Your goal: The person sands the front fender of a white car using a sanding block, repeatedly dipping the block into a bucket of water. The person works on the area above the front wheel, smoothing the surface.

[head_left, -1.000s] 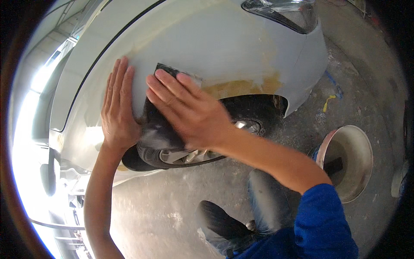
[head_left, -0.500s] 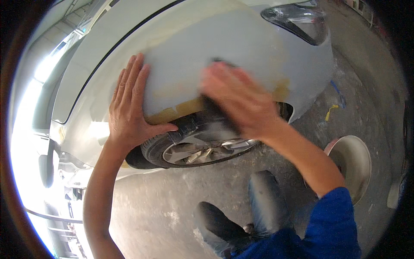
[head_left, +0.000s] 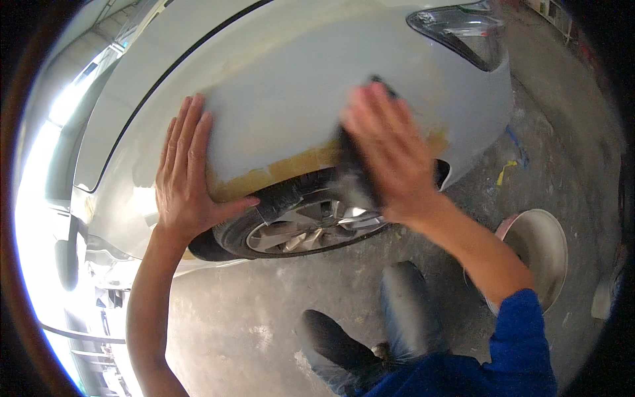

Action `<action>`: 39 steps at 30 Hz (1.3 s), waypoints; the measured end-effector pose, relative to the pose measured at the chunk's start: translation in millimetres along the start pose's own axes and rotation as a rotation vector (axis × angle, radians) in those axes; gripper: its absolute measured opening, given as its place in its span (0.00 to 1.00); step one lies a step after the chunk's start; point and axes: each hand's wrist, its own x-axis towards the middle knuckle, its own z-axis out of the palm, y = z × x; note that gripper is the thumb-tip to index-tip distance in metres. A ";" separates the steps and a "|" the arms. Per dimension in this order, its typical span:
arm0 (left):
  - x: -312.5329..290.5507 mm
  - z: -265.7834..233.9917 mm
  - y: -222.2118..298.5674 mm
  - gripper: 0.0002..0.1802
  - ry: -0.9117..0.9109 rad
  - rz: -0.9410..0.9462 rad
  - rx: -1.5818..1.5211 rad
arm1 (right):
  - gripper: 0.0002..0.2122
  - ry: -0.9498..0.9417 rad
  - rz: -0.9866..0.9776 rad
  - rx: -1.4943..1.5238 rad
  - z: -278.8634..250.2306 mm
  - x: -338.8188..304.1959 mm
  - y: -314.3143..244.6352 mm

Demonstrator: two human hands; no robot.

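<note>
My left hand (head_left: pixel 190 173) lies flat on the pale car fender (head_left: pixel 278 86), fingers stretched up and thumb out toward the wheel arch. Higher on the right, over the grey patch, my right hand (head_left: pixel 391 149), blurred by motion, presses a black sheet of sandpaper (head_left: pixel 354 162) to the panel. The sheet's edges stick out past the fingers, and its lower part hangs over the arch; the palm hides the rest. Yellowish filler (head_left: pixel 278 169) shows along the arch edge. Below it is the tyre (head_left: pixel 231 228) with a silver wheel rim (head_left: pixel 297 231).
At the upper right of the car is the headlight (head_left: pixel 466 36). A whitish bucket (head_left: pixel 539 258) stands on the concrete floor (head_left: pixel 231 304) beside my right forearm. Yellow and blue scraps (head_left: pixel 506 171) lie on the floor near the bumper. My knees (head_left: pixel 407 298) are below the wheel.
My right hand has slid to the right along the fender with the black sandpaper. My left hand sits slightly further left and lower, still flat on the panel.
</note>
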 end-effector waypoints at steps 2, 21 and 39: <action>6.4 -1.1 -0.9 0.74 0.024 0.014 -0.011 | 0.39 -0.061 -0.004 0.164 18.8 41.0 -44.5; 19.2 7.7 22.4 0.51 0.077 -0.184 0.120 | 0.26 -1.305 1.376 -0.255 -299.8 -295.7 58.2; 73.5 31.7 73.9 0.39 0.248 -0.208 0.139 | 0.20 -1.526 1.261 0.012 -236.6 -378.7 -27.8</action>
